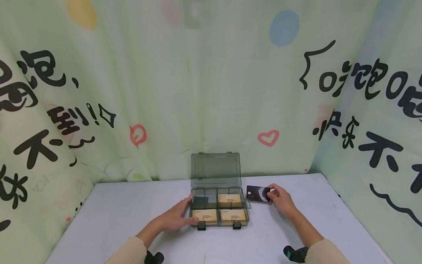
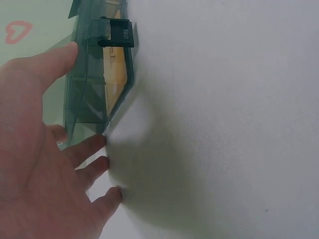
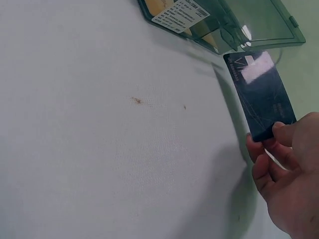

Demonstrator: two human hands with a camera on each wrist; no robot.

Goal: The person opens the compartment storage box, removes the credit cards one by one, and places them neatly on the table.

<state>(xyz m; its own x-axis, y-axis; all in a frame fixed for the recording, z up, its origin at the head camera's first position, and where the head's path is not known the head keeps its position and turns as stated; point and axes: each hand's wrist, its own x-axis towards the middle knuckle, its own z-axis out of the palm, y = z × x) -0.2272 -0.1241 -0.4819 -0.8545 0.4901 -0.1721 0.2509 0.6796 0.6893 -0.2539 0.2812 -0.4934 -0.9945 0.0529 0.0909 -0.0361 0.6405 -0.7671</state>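
A translucent grey-green compartment box [image 1: 217,224] stands on the table with its lid [image 1: 215,169] raised at the back. Yellow card stacks fill three compartments: back right [image 1: 229,198], front left [image 1: 205,215] and front right [image 1: 232,215]. Dark and grey flat patches show in the back left compartment [image 1: 200,201]. My left hand [image 1: 174,216] rests against the box's left side, thumb over the front corner, fingers spread in the left wrist view. To the right of the box, my right hand [image 1: 281,200] pinches a dark VIP card [image 3: 259,94] by one end, thumb on its face.
The white table [image 1: 132,205] runs back to a printed curtain [image 1: 211,91], with more curtain at both sides. Two black latches [image 1: 236,224] hang at the box's front. A white printed label [image 3: 180,16] is on the box. Small brown specks [image 3: 137,100] mark the tabletop.
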